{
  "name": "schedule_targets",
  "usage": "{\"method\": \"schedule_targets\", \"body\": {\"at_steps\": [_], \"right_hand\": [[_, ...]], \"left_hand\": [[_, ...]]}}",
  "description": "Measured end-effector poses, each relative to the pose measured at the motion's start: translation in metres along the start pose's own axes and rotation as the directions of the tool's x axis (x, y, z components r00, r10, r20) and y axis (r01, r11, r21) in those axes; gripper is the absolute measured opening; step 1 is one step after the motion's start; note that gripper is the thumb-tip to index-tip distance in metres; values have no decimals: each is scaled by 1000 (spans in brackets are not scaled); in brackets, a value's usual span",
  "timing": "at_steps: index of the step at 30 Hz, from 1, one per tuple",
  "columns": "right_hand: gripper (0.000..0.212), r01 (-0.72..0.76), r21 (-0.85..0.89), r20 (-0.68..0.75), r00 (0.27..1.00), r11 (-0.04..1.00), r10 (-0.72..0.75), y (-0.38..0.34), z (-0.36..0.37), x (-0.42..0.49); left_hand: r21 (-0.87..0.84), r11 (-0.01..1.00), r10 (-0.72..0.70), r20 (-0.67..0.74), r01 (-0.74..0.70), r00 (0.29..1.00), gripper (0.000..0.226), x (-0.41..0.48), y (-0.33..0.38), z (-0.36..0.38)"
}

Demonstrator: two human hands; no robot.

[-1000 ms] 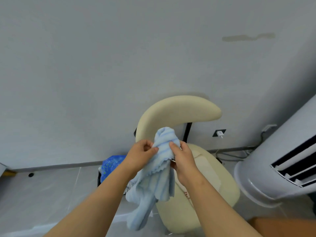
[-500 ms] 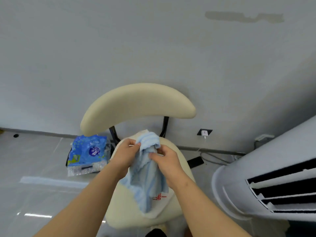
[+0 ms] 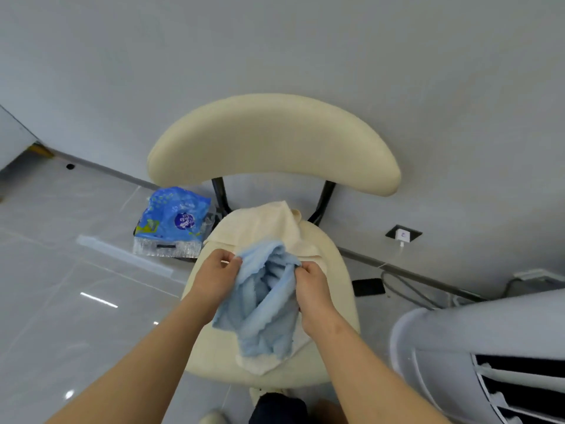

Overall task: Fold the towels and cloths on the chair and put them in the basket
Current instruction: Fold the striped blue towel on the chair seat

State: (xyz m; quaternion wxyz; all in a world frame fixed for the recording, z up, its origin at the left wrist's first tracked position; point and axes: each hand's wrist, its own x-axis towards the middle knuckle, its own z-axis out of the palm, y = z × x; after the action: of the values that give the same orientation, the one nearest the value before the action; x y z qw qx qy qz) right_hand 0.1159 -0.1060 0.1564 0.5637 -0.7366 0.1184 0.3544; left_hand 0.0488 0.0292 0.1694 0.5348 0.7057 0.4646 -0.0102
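The left hand (image 3: 215, 278) pinched one edge of a crumpled light-blue terry towel (image 3: 263, 304), and the right hand (image 3: 312, 290) gripped the opposite edge, the two hands holding it bunched between them above the seat of a cream padded chair with a curved backrest (image 3: 272, 142). A cream cloth (image 3: 269, 223) lay spread on the seat beneath the towel. To the far left, on the glossy grey tiled floor (image 3: 61, 286), sat a blue plastic package (image 3: 174, 218). A white cylindrical appliance (image 3: 477, 338) stood near right.
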Motion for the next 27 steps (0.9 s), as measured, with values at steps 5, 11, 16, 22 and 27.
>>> {"method": "schedule_targets", "body": {"at_steps": [5, 11, 16, 22, 27], "right_hand": [[13, 22, -110, -1, 1000, 994, -22, 59, 7, 39], [17, 129, -145, 161, 981, 981, -105, 116, 13, 75], [22, 312, -147, 419, 879, 939, -226, 152, 2, 90], [17, 438, -207, 542, 795, 875, -270, 161, -40, 89], [16, 577, -147, 450, 762, 803, -465, 136, -74, 80]], "left_hand": [[10, 1000, -26, -106, 28, 994, 14, 29, -76, 23], [-215, 974, 54, -92, -73, 994, 21, 49, -133, 61], [-200, 955, 213, -50, -218, 976, 47, 31, -148, 93], [-66, 956, 253, -307, -286, 917, 21, -2, -151, 114], [-171, 931, 224, -426, -321, 877, 10, -23, -130, 100]]}}
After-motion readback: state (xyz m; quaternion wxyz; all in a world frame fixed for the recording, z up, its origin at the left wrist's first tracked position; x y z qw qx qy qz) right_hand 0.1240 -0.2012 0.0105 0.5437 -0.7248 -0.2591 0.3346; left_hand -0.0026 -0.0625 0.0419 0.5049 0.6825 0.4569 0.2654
